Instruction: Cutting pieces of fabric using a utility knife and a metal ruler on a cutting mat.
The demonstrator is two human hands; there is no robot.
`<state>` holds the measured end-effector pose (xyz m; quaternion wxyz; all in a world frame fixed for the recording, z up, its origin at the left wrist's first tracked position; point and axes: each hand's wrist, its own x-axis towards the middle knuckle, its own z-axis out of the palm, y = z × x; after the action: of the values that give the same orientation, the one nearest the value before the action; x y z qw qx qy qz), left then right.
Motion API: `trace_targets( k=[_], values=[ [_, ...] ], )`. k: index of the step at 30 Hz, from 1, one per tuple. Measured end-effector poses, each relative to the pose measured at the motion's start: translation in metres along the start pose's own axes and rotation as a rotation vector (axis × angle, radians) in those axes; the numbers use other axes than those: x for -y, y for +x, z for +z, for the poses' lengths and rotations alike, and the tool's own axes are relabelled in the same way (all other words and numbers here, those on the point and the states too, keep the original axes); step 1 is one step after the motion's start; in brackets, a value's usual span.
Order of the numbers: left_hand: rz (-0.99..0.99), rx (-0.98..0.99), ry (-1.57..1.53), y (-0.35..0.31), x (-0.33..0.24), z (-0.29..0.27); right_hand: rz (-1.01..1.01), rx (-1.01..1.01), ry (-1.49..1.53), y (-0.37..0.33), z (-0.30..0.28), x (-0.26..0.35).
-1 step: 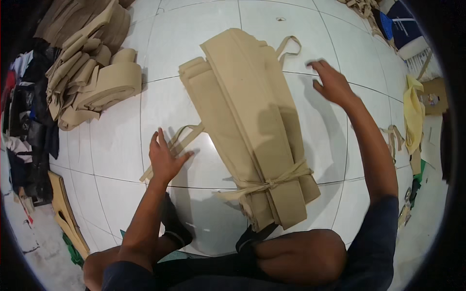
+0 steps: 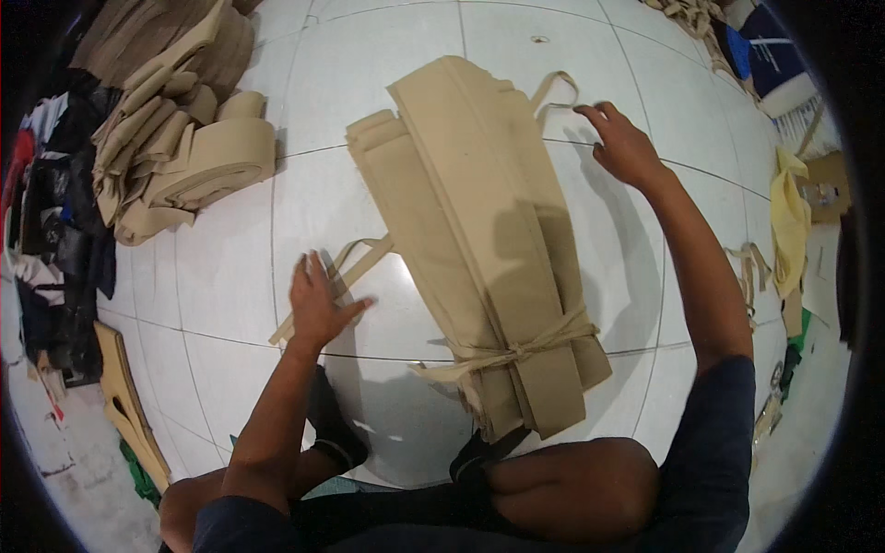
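A bundle of folded tan fabric pieces lies lengthwise on the white tiles before me. A tan cloth tie is knotted around its near end. Another fabric strip sticks out from under the bundle's left side, and its looped other end shows at the far right. My left hand is open over the left strip, fingers spread; I cannot tell whether it touches. My right hand is open, thumb apart from curved fingers, with its fingertips at the edge of the right loop.
Rolled and stacked tan fabric stands at the far left, beside dark plastic bags. A tan board-like piece lies near left. Yellow cloth and loose strips are on the right. My feet are close to the bundle's near end.
My right hand has moved slightly left, up to the right strip loop. My left hand has shifted only a little. The bundle lies as before, while the whole view has shifted slightly.
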<state>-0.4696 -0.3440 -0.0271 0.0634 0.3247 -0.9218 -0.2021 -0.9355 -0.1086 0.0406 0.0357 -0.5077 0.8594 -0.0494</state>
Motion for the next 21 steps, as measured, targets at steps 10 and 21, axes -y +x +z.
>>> trace_targets(
  k=[10, 21],
  values=[
    [-0.129, 0.193, -0.071, -0.045, 0.022, 0.012, -0.200, -0.247, -0.113, 0.040, 0.106, -0.038],
    [-0.250, 0.387, 0.094, 0.026, 0.063, -0.085, 0.263, -0.038, -0.005, -0.011, 0.080, -0.077]
  ],
)
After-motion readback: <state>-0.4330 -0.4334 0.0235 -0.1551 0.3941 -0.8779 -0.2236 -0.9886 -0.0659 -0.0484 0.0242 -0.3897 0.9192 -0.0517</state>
